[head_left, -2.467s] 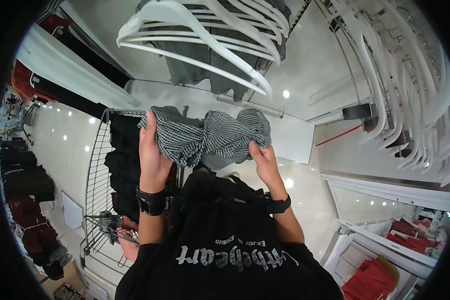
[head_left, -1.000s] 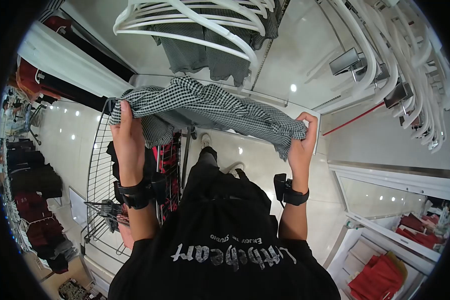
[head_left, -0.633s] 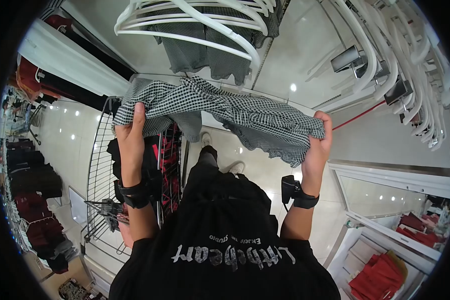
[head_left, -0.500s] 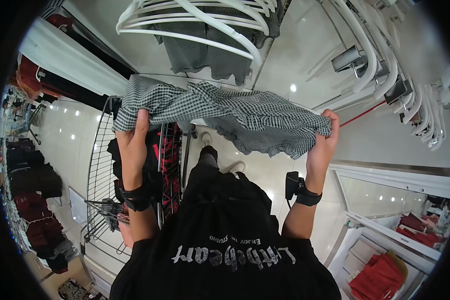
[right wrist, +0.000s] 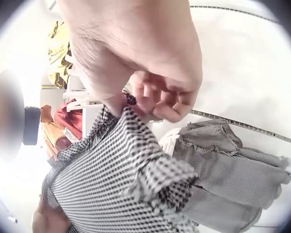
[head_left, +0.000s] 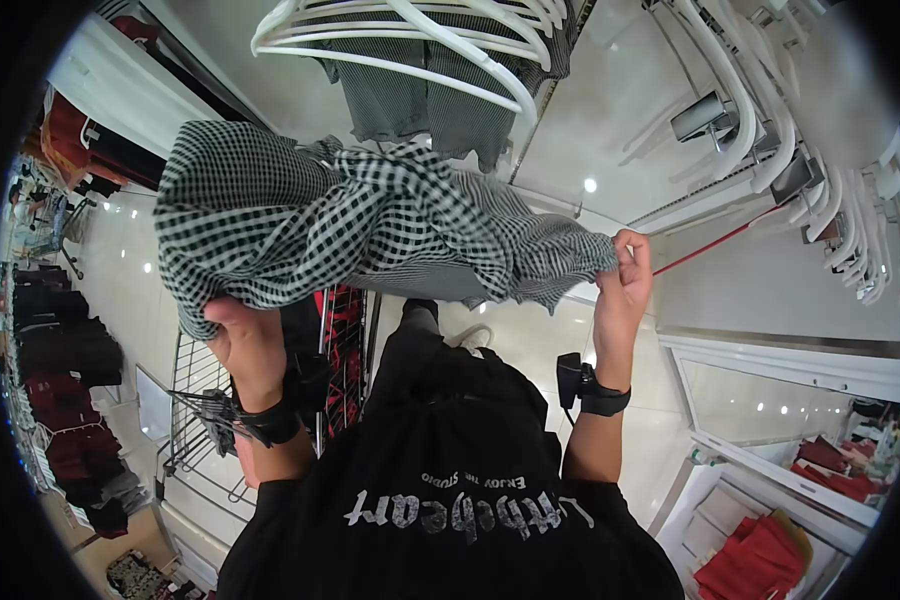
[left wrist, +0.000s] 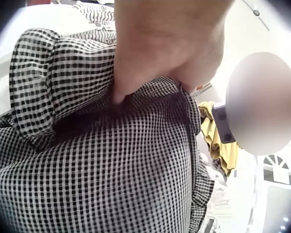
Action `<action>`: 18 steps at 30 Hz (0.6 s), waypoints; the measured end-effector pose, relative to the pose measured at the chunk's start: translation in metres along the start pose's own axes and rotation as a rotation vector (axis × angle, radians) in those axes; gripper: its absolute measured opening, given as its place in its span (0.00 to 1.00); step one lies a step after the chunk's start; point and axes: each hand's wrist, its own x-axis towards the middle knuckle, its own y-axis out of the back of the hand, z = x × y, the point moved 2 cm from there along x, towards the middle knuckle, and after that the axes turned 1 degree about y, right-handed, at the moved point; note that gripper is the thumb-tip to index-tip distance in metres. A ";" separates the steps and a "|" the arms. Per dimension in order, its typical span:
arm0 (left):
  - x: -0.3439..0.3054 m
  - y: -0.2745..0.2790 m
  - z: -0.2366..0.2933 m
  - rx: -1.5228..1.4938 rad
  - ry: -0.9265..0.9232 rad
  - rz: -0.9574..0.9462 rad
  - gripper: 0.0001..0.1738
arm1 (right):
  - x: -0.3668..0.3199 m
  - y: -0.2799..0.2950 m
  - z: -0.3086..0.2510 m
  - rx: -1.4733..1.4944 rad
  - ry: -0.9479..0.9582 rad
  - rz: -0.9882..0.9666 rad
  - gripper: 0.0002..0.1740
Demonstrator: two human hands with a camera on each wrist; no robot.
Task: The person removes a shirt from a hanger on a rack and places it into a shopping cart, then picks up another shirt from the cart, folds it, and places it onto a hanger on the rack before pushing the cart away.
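Note:
A black-and-white checked garment (head_left: 370, 220) is stretched sideways between both hands in the head view. At its lower left edge the left hand (head_left: 250, 350) grips the cloth, thumb on the near side and the other fingers hidden under the fabric. The right hand (head_left: 622, 295) pinches the garment's right end between thumb and curled fingers. In the left wrist view the checked cloth (left wrist: 116, 170) spreads wide below the left hand (left wrist: 169, 48). Gathered cloth (right wrist: 106, 170) hangs from the pinch of the right hand (right wrist: 140, 63) in the right wrist view.
White hangers (head_left: 400, 65) with grey checked garments (head_left: 470, 110) hang ahead. More white hangers (head_left: 745, 110) with metal clips line the right. A wire cart (head_left: 195, 380) stands at the left. Red clothes (head_left: 745, 560) lie in a bin at lower right.
The garment's left part has risen toward the head camera and spread out. The left hand has moved left and down in view; the right hand has shifted slightly left, still pinching the cloth.

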 end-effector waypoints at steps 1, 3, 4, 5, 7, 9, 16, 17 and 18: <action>-0.002 0.000 0.001 0.068 -0.035 0.010 0.31 | 0.000 0.000 0.005 0.017 0.000 0.060 0.10; -0.006 -0.001 0.004 0.203 -0.104 0.031 0.34 | 0.000 -0.005 0.019 0.051 -0.058 -0.049 0.12; -0.009 -0.002 0.005 0.271 -0.138 0.042 0.35 | 0.001 -0.007 0.028 0.024 -0.100 -0.098 0.13; -0.011 -0.003 0.006 0.339 -0.172 0.051 0.37 | 0.002 -0.010 0.038 -0.003 -0.143 -0.146 0.13; -0.011 0.003 0.011 0.383 -0.232 0.085 0.36 | 0.000 -0.018 0.057 -0.107 -0.188 -0.284 0.14; -0.011 0.013 0.018 0.371 -0.291 0.136 0.36 | 0.001 -0.029 0.072 -0.162 -0.216 -0.428 0.16; -0.007 0.050 0.041 0.189 -0.418 0.227 0.33 | -0.011 -0.088 0.102 -0.167 -0.234 -0.893 0.32; -0.007 0.054 0.041 0.140 -0.414 0.229 0.33 | -0.016 -0.096 0.113 -0.153 -0.202 -0.942 0.37; -0.006 0.061 0.042 0.102 -0.408 0.223 0.33 | -0.018 -0.104 0.123 -0.179 -0.044 -0.991 0.39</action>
